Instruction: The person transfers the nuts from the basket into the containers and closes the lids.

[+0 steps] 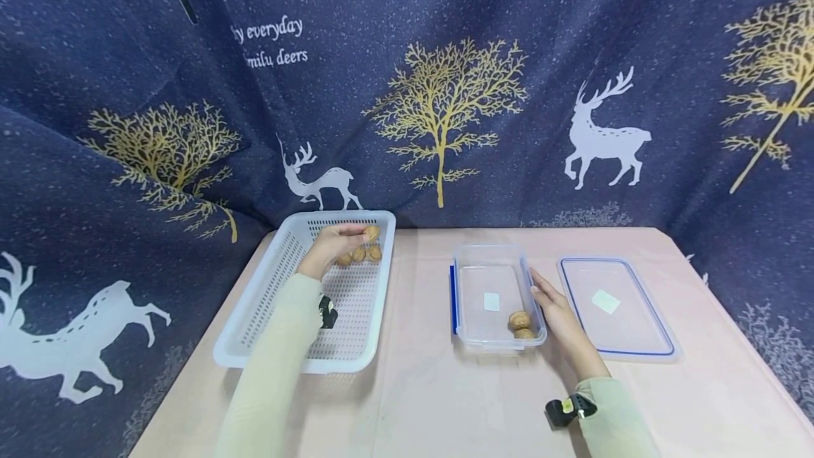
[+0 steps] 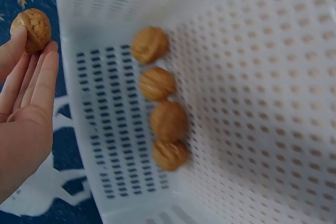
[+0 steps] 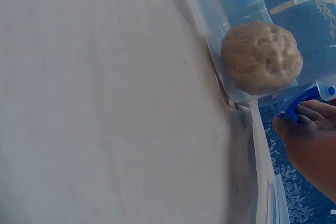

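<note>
Two walnuts (image 1: 521, 324) already lie in the clear container (image 1: 496, 299), at its 5 o'clock corner; four more walnuts (image 2: 159, 98) sit in a row on the floor of the white perforated basket (image 1: 305, 302), near its 12 o'clock wall; the left hand (image 1: 333, 246) pinches a walnut (image 2: 31, 29) between thumb and fingertips above that row, the other fingers fairly straight; the right hand (image 1: 559, 313) lies flat against the container's 3 o'clock wall with fingers extended, grasping nothing, and steadies it; the blue-rimmed lid (image 1: 613, 306) rests apart at 3 o'clock of the container, so the opening is free. To do the carry well, I judge the pinch should stay light but sure, since the shell is round and hard and may roll out; the nut is best lifted clear over the basket rim, taken toward 3 o'clock, and lowered close to the container floor before the fingers release, so that it does not bounce; the right hand should brace the wall throughout.
</note>
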`<action>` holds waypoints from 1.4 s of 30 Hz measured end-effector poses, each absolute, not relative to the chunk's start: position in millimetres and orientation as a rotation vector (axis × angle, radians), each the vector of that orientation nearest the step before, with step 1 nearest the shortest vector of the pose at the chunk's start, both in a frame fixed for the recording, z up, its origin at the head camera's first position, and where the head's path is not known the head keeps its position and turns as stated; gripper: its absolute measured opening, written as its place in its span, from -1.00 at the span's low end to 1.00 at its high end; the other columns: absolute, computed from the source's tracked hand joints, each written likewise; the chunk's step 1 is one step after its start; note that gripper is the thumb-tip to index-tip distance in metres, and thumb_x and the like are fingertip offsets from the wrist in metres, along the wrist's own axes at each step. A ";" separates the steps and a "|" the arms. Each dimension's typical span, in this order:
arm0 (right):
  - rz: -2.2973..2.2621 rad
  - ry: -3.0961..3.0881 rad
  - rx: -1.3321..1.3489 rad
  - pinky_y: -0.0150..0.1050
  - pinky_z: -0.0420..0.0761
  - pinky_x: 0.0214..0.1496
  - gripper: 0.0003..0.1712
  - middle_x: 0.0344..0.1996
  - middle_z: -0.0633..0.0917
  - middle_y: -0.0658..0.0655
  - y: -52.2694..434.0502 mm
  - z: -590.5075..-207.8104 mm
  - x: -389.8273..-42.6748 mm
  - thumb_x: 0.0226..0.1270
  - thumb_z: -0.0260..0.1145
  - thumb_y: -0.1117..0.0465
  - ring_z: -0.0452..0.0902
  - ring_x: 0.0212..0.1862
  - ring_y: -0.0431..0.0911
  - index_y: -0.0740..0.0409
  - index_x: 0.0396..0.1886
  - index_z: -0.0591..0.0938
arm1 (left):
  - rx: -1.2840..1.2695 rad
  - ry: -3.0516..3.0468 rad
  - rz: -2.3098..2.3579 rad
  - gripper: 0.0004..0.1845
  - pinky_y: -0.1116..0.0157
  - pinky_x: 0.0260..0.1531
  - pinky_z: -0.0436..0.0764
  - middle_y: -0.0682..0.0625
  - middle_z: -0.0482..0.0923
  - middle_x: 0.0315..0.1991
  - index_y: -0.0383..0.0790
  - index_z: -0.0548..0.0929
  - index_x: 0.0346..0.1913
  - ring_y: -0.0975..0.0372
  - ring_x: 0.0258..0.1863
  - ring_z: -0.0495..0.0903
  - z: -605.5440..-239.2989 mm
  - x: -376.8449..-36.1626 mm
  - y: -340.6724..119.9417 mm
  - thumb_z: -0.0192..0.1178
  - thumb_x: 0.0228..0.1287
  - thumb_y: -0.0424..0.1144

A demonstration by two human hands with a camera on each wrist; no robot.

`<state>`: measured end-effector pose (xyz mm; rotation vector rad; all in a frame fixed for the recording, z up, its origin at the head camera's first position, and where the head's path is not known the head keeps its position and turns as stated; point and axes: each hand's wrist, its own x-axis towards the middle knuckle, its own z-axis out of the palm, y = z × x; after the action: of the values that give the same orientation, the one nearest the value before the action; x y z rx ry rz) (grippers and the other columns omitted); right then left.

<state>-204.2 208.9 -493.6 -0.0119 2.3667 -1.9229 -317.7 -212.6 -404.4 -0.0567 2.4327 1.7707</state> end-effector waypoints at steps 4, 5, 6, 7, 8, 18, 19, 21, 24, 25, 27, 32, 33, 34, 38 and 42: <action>-1.925 2.365 -0.012 0.18 -0.27 0.48 -0.37 0.51 -0.09 0.24 209.0 -493.5 -204.8 0.58 -0.15 0.09 -0.32 0.51 0.19 0.12 0.53 -0.02 | -0.044 2.433 1.763 -0.56 0.11 0.25 0.41 -0.11 0.59 0.13 -0.21 0.60 0.16 0.08 0.15 0.52 -393.7 -320.1 -202.3 0.35 0.20 -0.23; -1.923 2.366 -0.010 0.18 -0.27 0.48 -0.37 0.51 -0.08 0.23 209.0 -493.4 -204.7 0.58 -0.15 0.09 -0.32 0.51 0.19 0.12 0.53 -0.02 | -0.042 2.434 1.761 -0.55 0.10 0.26 0.41 -0.11 0.59 0.13 -0.20 0.61 0.15 0.08 0.15 0.52 -391.1 -320.7 -199.5 0.36 0.19 -0.22; -1.920 2.368 -0.007 0.18 -0.27 0.48 -0.37 0.51 -0.08 0.23 209.0 -493.2 -204.8 0.58 -0.15 0.09 -0.32 0.51 0.19 0.11 0.53 -0.02 | -0.028 2.445 1.745 -0.56 0.12 0.25 0.42 -0.09 0.59 0.12 -0.18 0.61 0.15 0.09 0.15 0.52 -388.5 -321.3 -196.8 0.36 0.19 -0.20; -1.916 2.371 -0.004 0.18 -0.27 0.48 -0.37 0.52 -0.08 0.23 209.0 -493.1 -204.6 0.58 -0.15 0.09 -0.32 0.51 0.19 0.11 0.53 -0.02 | -0.007 2.454 1.728 -0.56 0.12 0.25 0.42 -0.08 0.59 0.12 -0.17 0.61 0.15 0.10 0.15 0.53 -386.1 -321.8 -193.9 0.36 0.19 -0.19; -1.913 2.371 -0.001 0.19 -0.27 0.48 -0.37 0.52 -0.08 0.23 209.0 -493.0 -204.4 0.58 -0.15 0.08 -0.32 0.51 0.19 0.11 0.53 -0.01 | 0.018 2.461 1.720 -0.56 0.14 0.24 0.44 -0.08 0.59 0.12 -0.17 0.61 0.15 0.10 0.14 0.53 -383.5 -322.3 -190.7 0.35 0.20 -0.20; -1.913 2.369 -0.005 0.20 -0.25 0.48 -0.37 0.52 -0.09 0.23 209.3 -493.3 -203.5 0.58 -0.15 0.07 -0.32 0.51 0.20 0.10 0.53 -0.02 | 0.152 2.392 1.819 -0.58 0.21 0.19 0.49 -0.12 0.59 0.12 -0.24 0.61 0.15 0.10 0.13 0.54 -362.5 -321.7 -153.7 0.34 0.21 -0.28; -1.905 2.372 -0.007 0.20 -0.24 0.47 -0.37 0.52 -0.09 0.23 209.4 -493.1 -203.2 0.58 -0.15 0.07 -0.32 0.51 0.20 0.10 0.53 -0.02 | 0.158 2.382 1.825 -0.57 0.21 0.19 0.49 -0.12 0.59 0.12 -0.25 0.61 0.15 0.10 0.12 0.55 -361.3 -322.3 -149.3 0.34 0.21 -0.28; -1.888 2.376 -0.009 0.21 -0.24 0.47 -0.36 0.52 -0.10 0.23 209.5 -492.6 -202.6 0.59 -0.16 0.06 -0.32 0.51 0.20 0.09 0.54 -0.03 | 0.169 2.362 1.837 -0.57 0.22 0.19 0.48 -0.12 0.60 0.11 -0.25 0.61 0.14 0.11 0.12 0.55 -359.9 -324.1 -140.6 0.36 0.19 -0.28; -1.862 2.382 -0.009 0.22 -0.24 0.47 -0.36 0.52 -0.11 0.22 209.7 -492.4 -202.1 0.58 -0.18 0.04 -0.33 0.51 0.20 0.08 0.54 -0.05 | 0.197 2.334 1.851 -0.56 0.23 0.18 0.50 -0.12 0.61 0.09 -0.24 0.62 0.13 0.12 0.10 0.57 -358.3 -326.1 -127.3 0.38 0.16 -0.29; -1.861 2.382 -0.008 0.22 -0.24 0.47 -0.36 0.52 -0.11 0.22 209.7 -492.2 -202.2 0.58 -0.18 0.04 -0.33 0.51 0.20 0.08 0.54 -0.05 | 0.203 2.338 1.843 -0.57 0.24 0.16 0.51 -0.11 0.62 0.08 -0.23 0.63 0.12 0.14 0.08 0.58 -357.5 -325.6 -122.8 0.38 0.16 -0.28; -1.859 2.387 -0.012 0.22 -0.24 0.47 -0.35 0.52 -0.10 0.23 209.7 -492.5 -202.4 0.58 -0.17 0.04 -0.33 0.51 0.21 0.09 0.54 -0.04 | 0.227 2.330 1.842 -0.58 0.25 0.13 0.54 -0.10 0.63 0.06 -0.22 0.64 0.11 0.15 0.06 0.59 -356.6 -324.7 -113.5 0.39 0.15 -0.29; -1.867 2.404 -0.021 0.22 -0.24 0.47 -0.36 0.51 -0.09 0.26 210.0 -493.3 -203.6 0.58 -0.16 0.06 -0.31 0.50 0.23 0.14 0.53 -0.03 | 0.270 2.305 1.830 -0.60 0.29 0.03 0.59 -0.11 0.65 0.02 -0.25 0.66 0.08 0.16 0.00 0.63 -356.7 -319.1 -90.2 0.39 0.14 -0.32; -1.870 2.405 -0.022 0.22 -0.24 0.47 -0.36 0.51 -0.09 0.27 210.1 -493.3 -203.8 0.58 -0.16 0.07 -0.31 0.50 0.23 0.15 0.53 -0.02 | 0.275 2.297 1.831 -0.60 0.30 0.02 0.60 -0.11 0.66 0.01 -0.25 0.66 0.07 0.16 -0.01 0.63 -357.1 -317.8 -86.0 0.39 0.14 -0.33; -1.874 2.407 -0.022 0.21 -0.24 0.47 -0.36 0.51 -0.08 0.27 210.1 -493.3 -203.8 0.58 -0.15 0.07 -0.30 0.50 0.23 0.15 0.53 -0.02 | 0.281 2.297 1.827 -0.61 0.31 0.00 0.61 -0.10 0.66 0.00 -0.25 0.66 0.07 0.16 -0.02 0.63 -357.9 -316.7 -82.0 0.39 0.13 -0.33; -1.883 2.403 -0.024 0.22 -0.24 0.47 -0.36 0.51 -0.08 0.26 210.2 -493.3 -203.7 0.58 -0.15 0.07 -0.31 0.50 0.23 0.14 0.53 -0.02 | 0.320 2.276 1.822 -0.62 0.33 -0.02 0.61 -0.10 0.67 -0.01 -0.27 0.67 0.05 0.18 -0.05 0.64 -362.3 -313.0 -68.4 0.39 0.12 -0.36; -1.885 2.396 -0.026 0.22 -0.25 0.47 -0.36 0.51 -0.09 0.24 209.8 -492.8 -203.2 0.58 -0.15 0.07 -0.32 0.50 0.22 0.12 0.53 -0.03 | 0.375 2.261 1.813 -0.63 0.35 0.02 0.58 -0.10 0.66 0.02 -0.28 0.67 0.05 0.20 -0.02 0.63 -367.9 -309.2 -58.3 0.37 0.14 -0.38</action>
<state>-203.2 209.8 -492.8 -0.0258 2.3955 -1.8848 -309.2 -58.3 -367.9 0.3752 2.2610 1.8126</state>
